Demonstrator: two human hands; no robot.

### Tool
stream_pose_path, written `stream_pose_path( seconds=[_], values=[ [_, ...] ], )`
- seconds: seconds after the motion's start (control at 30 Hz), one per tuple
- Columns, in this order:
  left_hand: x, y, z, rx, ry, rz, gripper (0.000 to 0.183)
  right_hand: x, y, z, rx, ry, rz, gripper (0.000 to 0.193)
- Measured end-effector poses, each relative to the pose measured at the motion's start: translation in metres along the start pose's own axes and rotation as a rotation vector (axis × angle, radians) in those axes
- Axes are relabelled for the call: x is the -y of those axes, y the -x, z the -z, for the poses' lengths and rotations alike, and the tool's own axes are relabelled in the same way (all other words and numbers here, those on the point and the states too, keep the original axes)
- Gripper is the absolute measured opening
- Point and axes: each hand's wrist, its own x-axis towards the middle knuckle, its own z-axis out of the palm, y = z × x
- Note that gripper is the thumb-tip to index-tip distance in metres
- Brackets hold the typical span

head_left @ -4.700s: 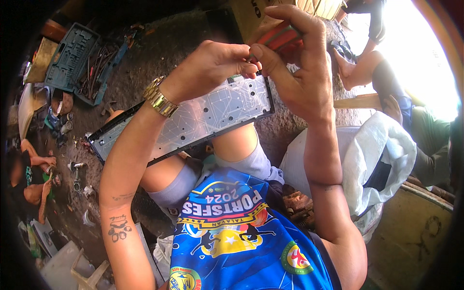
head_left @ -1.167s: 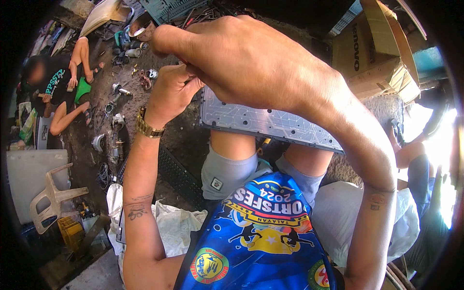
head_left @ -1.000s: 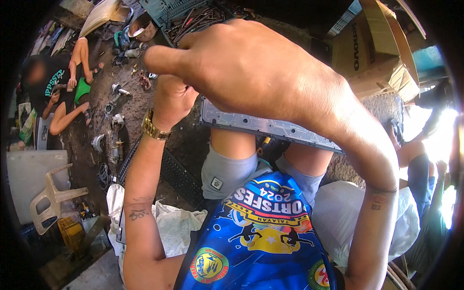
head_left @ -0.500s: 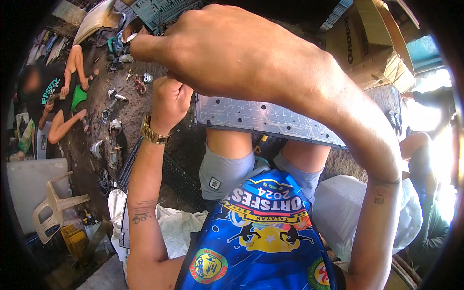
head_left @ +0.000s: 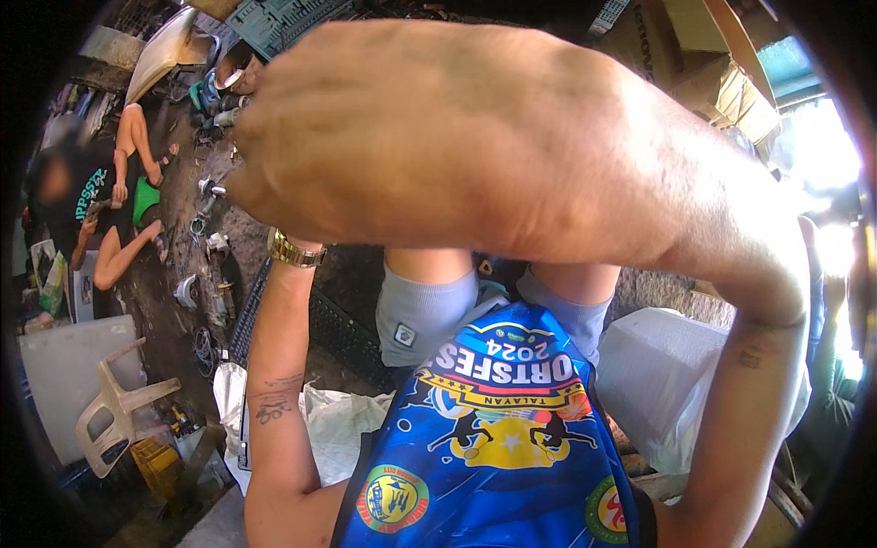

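Observation:
My right hand [head_left: 402, 137] is raised close to the view, its back toward me and its fingers curled at the left and partly blurred. Whatever it may hold is hidden beneath it. My left hand is covered by the right one; only the wrist with a gold watch [head_left: 294, 249] shows below, so its fingers cannot be seen. The grey panel over my knees is now hidden behind my right hand and forearm. Beside my left forearm lies a black keyboard [head_left: 338, 333].
A white sack [head_left: 343, 420] lies by my left arm, and a white wrapped bundle [head_left: 662, 384] at my right. A person [head_left: 91, 196] sits at the far left near a plastic chair [head_left: 114, 402]. Small metal parts [head_left: 187, 292] litter the ground. A cardboard box [head_left: 703, 64] stands back right.
My right hand has risen nearer the view and now covers my left hand and the grey panel, both visible before. My left forearm has stayed nearly in place.

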Motion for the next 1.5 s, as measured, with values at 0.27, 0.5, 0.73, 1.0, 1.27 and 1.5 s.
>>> stream_pose_path(
  seconds=[0.27, 0.5, 0.73, 1.0, 1.27, 1.5],
  values=[
    [-0.001, -0.002, 0.002, -0.001, -0.038, 0.028, 0.021, -0.002, -0.006, 0.004, -0.016, 0.042, 0.012, 0.025],
    [-0.001, 0.002, 0.004, -0.002, -0.054, 0.044, 0.026, -0.006, -0.015, 0.0, -0.043, 0.062, 0.019, 0.026],
    [-0.003, 0.003, 0.006, 0.0, -0.054, 0.064, 0.031, -0.007, 0.004, 0.008, -0.01, 0.06, -0.002, 0.027],
    [-0.003, 0.005, 0.004, -0.012, -0.069, 0.079, 0.037, -0.02, 0.028, 0.019, 0.017, 0.087, -0.07, 0.028],
    [-0.051, -0.032, -0.023, -0.223, -0.129, 0.138, 0.054, -0.058, 0.102, 0.059, -0.03, 0.234, -0.319, 0.029],
    [-0.096, 0.0, -0.066, 0.588, -0.25, -0.014, 0.079, -0.088, 0.216, 0.089, -0.25, 0.251, -0.78, 0.029]
  ],
)
